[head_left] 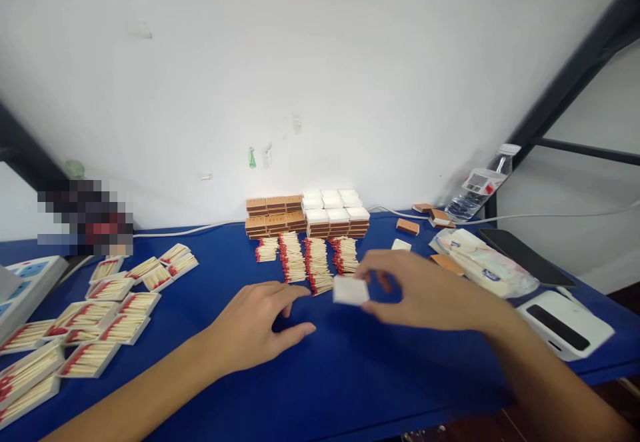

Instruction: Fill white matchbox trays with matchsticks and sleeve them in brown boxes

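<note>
My right hand (405, 289) pinches a small white matchbox tray (351, 291) between thumb and fingers, just above the blue table. To its left, my left hand (265, 322) is open, thumb and fingers apart and holding nothing. Its fingertips lie close to the rows of loose red-tipped matches (317, 265). Behind those rows stand stacked matchboxes, some with brown labels up (275, 215) and others with white tops (336, 215). A flat white piece (401, 245) lies beyond my right hand.
Several open trays filled with matches (105, 319) cover the left side. Brown matchbox pieces (408, 227), a tissue pack (485, 265), a dark phone (525, 255), a white device (565, 325) and a plastic bottle (483, 182) are at right. A power strip (30, 282) sits far left.
</note>
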Demonstrator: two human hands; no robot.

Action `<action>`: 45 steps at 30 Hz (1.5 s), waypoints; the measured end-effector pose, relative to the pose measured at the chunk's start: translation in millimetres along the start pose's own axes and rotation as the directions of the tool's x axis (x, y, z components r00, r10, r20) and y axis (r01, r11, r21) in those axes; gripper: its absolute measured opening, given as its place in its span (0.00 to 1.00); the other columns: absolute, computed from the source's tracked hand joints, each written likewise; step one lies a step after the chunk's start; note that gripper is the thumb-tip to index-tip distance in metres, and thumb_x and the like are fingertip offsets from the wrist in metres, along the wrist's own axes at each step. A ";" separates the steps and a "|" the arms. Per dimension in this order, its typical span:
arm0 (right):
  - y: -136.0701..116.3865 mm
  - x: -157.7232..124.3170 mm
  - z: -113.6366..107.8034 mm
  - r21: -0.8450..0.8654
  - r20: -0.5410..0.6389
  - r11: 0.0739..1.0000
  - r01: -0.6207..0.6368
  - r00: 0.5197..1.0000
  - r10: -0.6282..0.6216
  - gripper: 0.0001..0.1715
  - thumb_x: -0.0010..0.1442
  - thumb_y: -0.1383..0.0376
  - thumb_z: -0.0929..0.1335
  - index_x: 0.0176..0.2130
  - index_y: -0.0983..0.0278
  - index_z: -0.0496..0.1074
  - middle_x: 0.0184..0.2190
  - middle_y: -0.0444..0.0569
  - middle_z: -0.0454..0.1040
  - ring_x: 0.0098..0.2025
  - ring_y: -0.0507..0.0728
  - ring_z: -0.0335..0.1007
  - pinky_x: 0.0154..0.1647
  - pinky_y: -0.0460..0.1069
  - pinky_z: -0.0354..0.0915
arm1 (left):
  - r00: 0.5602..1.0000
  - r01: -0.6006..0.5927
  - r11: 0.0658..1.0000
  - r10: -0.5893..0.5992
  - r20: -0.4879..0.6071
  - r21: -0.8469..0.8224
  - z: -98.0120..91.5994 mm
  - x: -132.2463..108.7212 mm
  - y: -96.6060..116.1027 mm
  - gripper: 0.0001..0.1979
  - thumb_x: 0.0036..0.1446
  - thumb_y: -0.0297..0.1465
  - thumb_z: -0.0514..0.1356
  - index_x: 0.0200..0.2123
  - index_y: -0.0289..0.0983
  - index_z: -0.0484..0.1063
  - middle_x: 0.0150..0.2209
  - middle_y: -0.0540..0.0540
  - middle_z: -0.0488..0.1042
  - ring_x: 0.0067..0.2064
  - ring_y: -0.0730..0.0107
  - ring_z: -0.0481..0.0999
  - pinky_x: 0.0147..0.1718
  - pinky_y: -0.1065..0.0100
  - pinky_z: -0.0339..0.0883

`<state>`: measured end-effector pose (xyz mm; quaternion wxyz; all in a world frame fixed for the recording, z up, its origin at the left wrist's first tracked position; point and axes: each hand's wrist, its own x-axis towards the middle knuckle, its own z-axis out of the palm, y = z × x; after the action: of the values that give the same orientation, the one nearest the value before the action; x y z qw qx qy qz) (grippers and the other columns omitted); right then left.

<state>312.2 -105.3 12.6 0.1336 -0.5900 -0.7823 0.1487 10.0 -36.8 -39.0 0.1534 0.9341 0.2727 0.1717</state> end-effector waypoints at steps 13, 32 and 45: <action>-11.6 48.2 42.6 0.211 0.094 0.945 0.249 0.957 -0.274 0.17 0.56 0.56 0.78 0.43 0.61 0.77 0.36 0.45 0.78 0.34 0.55 0.71 0.34 0.49 0.61 | 0.999 0.018 0.997 -0.020 -0.033 -0.079 17.9 -6.5 -9.8 0.11 0.58 0.32 0.68 0.45 0.43 0.78 0.29 0.54 0.72 0.30 0.70 0.72 0.30 0.67 0.59; 44.4 50.5 8.5 0.043 0.202 0.999 0.028 0.979 -0.036 0.06 0.60 0.61 0.73 0.34 0.60 0.82 0.27 0.43 0.74 0.27 0.52 0.67 0.26 0.49 0.58 | 0.995 -0.045 0.999 0.043 -0.091 -0.025 14.6 -14.6 -20.9 0.11 0.60 0.36 0.70 0.45 0.42 0.78 0.27 0.55 0.67 0.29 0.73 0.69 0.29 0.70 0.60; 30.2 49.5 20.5 0.082 0.207 0.995 0.049 0.976 -0.066 0.05 0.59 0.65 0.71 0.30 0.62 0.76 0.25 0.42 0.73 0.26 0.52 0.66 0.26 0.48 0.59 | 0.989 -0.073 0.995 0.080 -0.121 0.062 12.2 -13.1 -18.6 0.11 0.63 0.37 0.68 0.46 0.40 0.78 0.28 0.54 0.69 0.29 0.72 0.71 0.28 0.69 0.61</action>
<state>317.7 -51.3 -16.4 0.0770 -0.5426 -0.8025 0.2361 -4.0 -31.6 -60.1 0.1028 0.9355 0.2507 0.2270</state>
